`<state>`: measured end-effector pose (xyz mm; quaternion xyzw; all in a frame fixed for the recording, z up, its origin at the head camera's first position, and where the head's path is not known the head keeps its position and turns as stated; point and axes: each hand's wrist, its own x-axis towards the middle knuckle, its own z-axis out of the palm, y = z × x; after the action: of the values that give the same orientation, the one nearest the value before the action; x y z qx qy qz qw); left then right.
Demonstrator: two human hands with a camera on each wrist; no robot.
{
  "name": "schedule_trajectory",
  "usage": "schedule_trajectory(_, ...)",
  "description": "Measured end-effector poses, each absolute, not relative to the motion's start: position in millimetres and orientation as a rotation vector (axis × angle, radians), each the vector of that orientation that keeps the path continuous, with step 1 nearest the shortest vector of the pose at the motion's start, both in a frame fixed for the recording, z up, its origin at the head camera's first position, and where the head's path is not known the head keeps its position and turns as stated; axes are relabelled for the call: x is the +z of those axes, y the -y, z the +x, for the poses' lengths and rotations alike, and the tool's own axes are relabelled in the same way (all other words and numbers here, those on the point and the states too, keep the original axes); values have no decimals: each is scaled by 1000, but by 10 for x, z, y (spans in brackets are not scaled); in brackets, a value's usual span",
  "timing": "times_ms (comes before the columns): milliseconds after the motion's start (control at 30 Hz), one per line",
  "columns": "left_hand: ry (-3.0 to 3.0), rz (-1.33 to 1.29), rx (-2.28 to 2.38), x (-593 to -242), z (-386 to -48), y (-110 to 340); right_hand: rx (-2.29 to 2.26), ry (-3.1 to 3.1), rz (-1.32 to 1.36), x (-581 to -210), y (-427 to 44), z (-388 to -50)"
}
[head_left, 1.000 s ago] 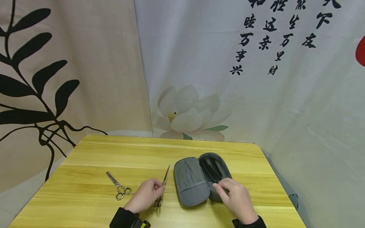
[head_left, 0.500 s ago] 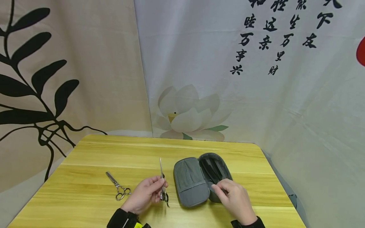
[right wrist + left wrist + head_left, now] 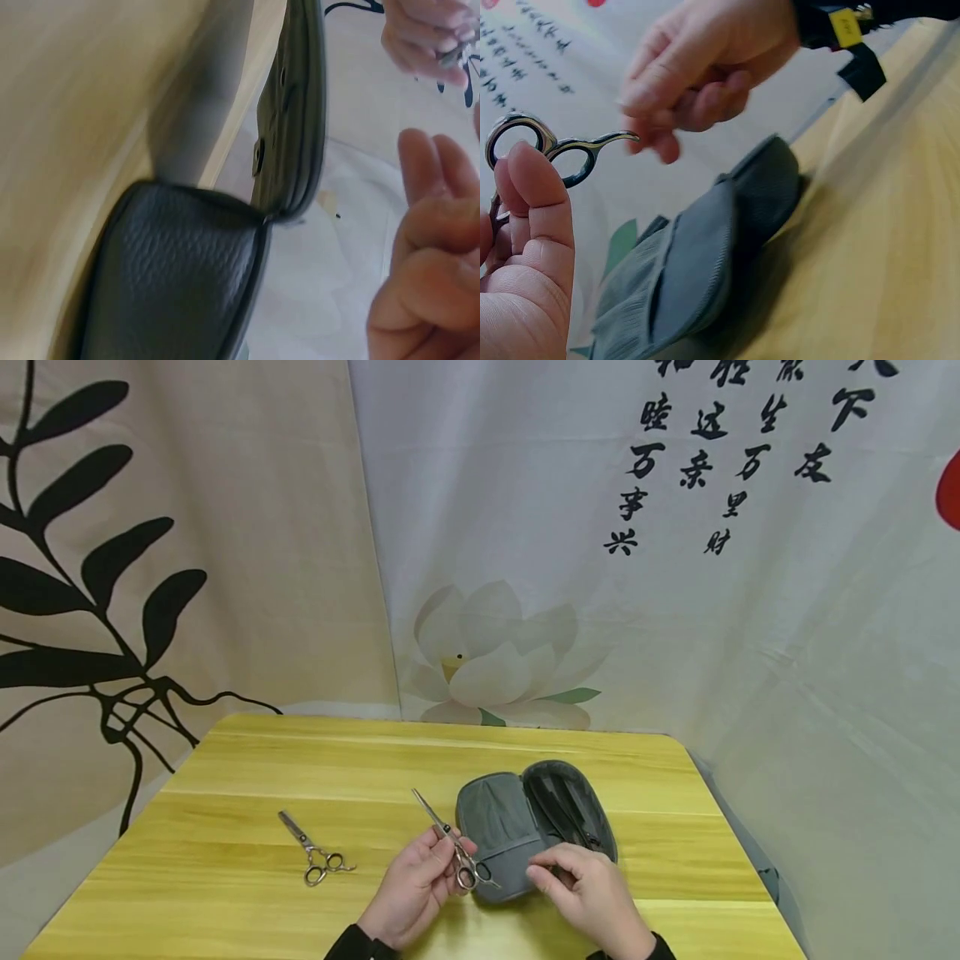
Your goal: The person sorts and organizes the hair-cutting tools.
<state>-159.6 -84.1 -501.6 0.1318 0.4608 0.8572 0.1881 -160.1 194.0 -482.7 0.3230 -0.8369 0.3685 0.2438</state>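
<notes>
Scissors (image 3: 448, 831) point to eleven o'clock, pinched by our left hand (image 3: 411, 883); our right hand (image 3: 591, 889), empty, loosely curled, hovers at three. A slack pinch could drop them!

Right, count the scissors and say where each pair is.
2: one pair of scissors lies on the table; the other pair is in the left hand. More may be hidden in the gray case.

Printed cloth (image 3: 285, 527) hangs behind a yellow wood-grain bench (image 3: 360, 760).
Black leaves (image 3: 123, 556) at left, pale lotus (image 3: 495, 668) at centre, dark characters (image 3: 697, 470) and red disc (image 3: 949, 492) at right.
</notes>
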Motion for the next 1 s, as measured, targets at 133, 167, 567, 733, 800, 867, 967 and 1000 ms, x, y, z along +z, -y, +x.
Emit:
schedule_trajectory(133, -1305, 375, 2366, -5046, -1573, 766, 1105, 2288, 994, -4831, -1872, -1564)
schedule_trajectory(167, -1302, 383, 2359, -5052, -1569, 752, 1133, 2287, 1023, -4831, -1857, -1555)
schedule_trajectory(567, -1154, 388, 2388, -5126, -1529, 650, 962, 2158, 1123, -4859, -1742, -1527)
schedule_trajectory(733, -1122, 371, 2375, -5121, -1521, 639, 760, 2076, 1106, -4886, -1731, -1560)
schedule_trajectory(800, -1116, 366, 2357, -5113, -1519, 643, 693, 2057, 1079, -4902, -1731, -1570)
schedule_trajectory(867, -1113, 358, 2335, -5101, -1516, 650, 640, 2048, 1049, -4918, -1736, -1578)
schedule_trajectory(967, -1106, 357, 2313, -5093, -1516, 652, 599, 2036, 1020, -4935, -1744, -1586)
schedule_trajectory(1000, -1112, 355, 2309, -5093, -1518, 649, 591, 2031, 1010, -4937, -1745, -1590)
